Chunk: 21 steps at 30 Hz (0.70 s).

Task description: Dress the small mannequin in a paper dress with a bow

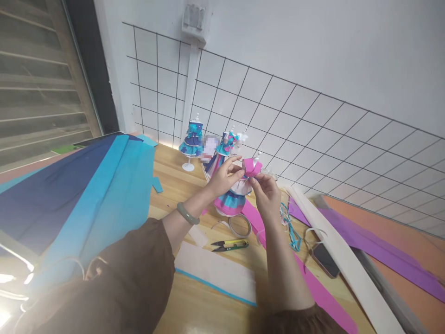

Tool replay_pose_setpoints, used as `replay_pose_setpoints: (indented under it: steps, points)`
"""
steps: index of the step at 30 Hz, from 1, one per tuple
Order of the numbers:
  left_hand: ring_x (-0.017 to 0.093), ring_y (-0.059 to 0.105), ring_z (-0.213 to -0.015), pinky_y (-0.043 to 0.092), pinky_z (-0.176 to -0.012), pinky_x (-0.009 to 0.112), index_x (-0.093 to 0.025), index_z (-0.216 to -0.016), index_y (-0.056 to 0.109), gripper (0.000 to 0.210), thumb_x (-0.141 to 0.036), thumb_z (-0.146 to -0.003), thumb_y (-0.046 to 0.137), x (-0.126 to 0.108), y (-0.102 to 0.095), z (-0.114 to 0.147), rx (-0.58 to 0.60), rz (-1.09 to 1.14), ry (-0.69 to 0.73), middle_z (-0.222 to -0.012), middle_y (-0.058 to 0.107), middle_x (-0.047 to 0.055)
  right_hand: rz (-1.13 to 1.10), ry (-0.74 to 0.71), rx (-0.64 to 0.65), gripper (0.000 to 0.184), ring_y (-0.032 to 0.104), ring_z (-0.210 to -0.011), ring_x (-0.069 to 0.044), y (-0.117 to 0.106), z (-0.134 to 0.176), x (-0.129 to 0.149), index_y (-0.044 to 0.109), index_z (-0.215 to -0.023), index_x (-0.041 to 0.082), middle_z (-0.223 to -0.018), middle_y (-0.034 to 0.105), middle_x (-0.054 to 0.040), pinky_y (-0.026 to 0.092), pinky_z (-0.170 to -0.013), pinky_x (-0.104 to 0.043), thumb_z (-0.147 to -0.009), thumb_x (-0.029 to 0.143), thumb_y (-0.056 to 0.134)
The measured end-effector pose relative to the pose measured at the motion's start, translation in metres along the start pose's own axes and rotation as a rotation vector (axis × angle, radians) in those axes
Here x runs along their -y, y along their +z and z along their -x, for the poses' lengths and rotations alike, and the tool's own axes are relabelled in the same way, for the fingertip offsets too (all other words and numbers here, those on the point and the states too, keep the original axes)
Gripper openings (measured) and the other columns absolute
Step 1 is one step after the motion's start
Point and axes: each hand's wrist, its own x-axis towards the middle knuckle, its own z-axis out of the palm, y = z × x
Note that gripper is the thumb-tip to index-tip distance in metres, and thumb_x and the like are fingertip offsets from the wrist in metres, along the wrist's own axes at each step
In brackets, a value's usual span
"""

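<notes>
A miniature dress form stands at the back of the table, wearing a tiered white, blue and pink skirt [232, 200]. A bright pink strip [251, 167] wraps round its bodice, below the white neck knob [257, 157]. From the left, my left hand [227, 175] pinches the strip's edge with thumb and fingers. My right hand [267, 189] has its thumb and fingers closed at the strip's lower right edge, by the waist. The fingertips partly hide the contact. Just behind stands another small form in a blue and pink dress [226, 143].
Yellow-green thread snips [230, 245], a tape roll [239, 226] and a white sheet with a blue edge [215, 271] lie in front. A blue-dressed form [192, 139] stands back left. Blue fabric [128, 185] covers the left; a phone [325, 260] lies right. A wire grid [295, 125] lines the wall.
</notes>
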Motion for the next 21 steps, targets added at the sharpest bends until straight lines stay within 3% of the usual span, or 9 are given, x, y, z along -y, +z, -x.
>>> replay_pose_setpoints:
  steps: [9,21]
  points:
    - [0.018,0.059,-0.094,0.043,-0.087,0.033,-0.016,-0.126,0.043,0.049,-0.028,-0.08,0.058,-0.0007,-0.0007,0.001,-0.002,-0.017,-0.013,-0.098,0.063,0.009,0.054,-0.012,0.019,0.031,0.059,-0.082,-0.019,-0.0016,0.0001,-0.0025,0.059,-0.09,0.021,-0.088,0.063,-0.0046,0.046,-0.076,-0.036,-0.069,0.041,0.069]
    - [0.018,0.058,-0.096,0.045,-0.084,0.03,-0.017,-0.123,0.046,0.044,-0.027,-0.081,0.057,-0.0022,0.0005,0.0032,0.018,-0.004,-0.017,-0.097,0.063,0.008,0.115,-0.052,0.006,0.024,0.057,-0.084,-0.019,-0.0004,0.0021,0.0039,0.059,-0.09,0.02,-0.089,0.062,-0.0045,0.046,-0.08,-0.037,-0.073,0.035,0.067]
